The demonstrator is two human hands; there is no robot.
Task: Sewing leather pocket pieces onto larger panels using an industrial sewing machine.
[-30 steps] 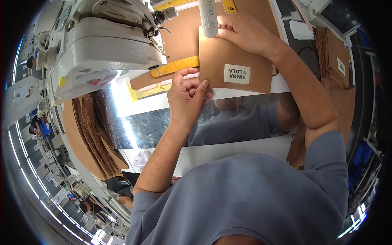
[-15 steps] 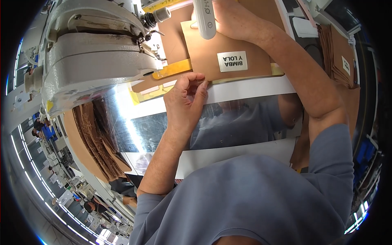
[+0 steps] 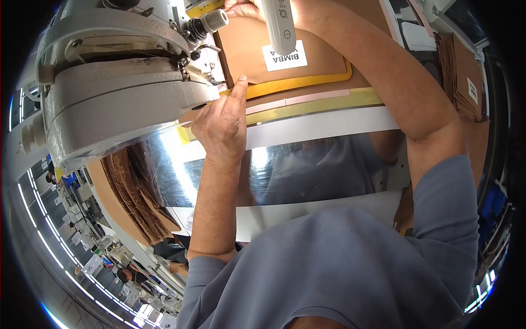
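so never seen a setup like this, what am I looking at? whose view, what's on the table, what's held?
No robot here, just a person's bare hands. The view comes from a fisheye camera on their head, looking down, so straight edges bend. At left is a sewing machine. Beside it lies a brown panel with a white label, edged by a yellow strip. The left hand has its index finger at the panel's near edge; the right hand reaches its far side, partly hidden by a pale rod-shaped device. I can't tell whether either grips. Nearer the body is a shiny metal plate.
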